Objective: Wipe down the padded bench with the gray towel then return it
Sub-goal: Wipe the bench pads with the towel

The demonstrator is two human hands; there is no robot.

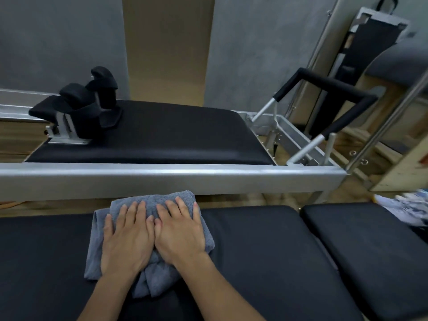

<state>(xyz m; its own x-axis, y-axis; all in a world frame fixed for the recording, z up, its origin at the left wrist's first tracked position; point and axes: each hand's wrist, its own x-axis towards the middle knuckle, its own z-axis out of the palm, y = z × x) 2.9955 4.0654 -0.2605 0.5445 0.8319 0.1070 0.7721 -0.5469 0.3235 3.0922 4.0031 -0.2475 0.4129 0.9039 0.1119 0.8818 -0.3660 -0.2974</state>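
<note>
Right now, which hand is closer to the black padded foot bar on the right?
The right hand. It lies flat on the gray towel on the side toward the foot bar. The left hand lies beside it, farther away.

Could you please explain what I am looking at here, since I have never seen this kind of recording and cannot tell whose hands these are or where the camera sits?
There is one picture, taken by a camera worn on a person's head, looking forward and down. No robot is involved. The left hand and right hand lie flat, side by side, pressing a crumpled gray towel onto a black padded bench. Neither hand grips anything; the fingers are spread open on the cloth. Behind stands a metal-framed exercise machine with its own black pad and a padded bar.
</note>
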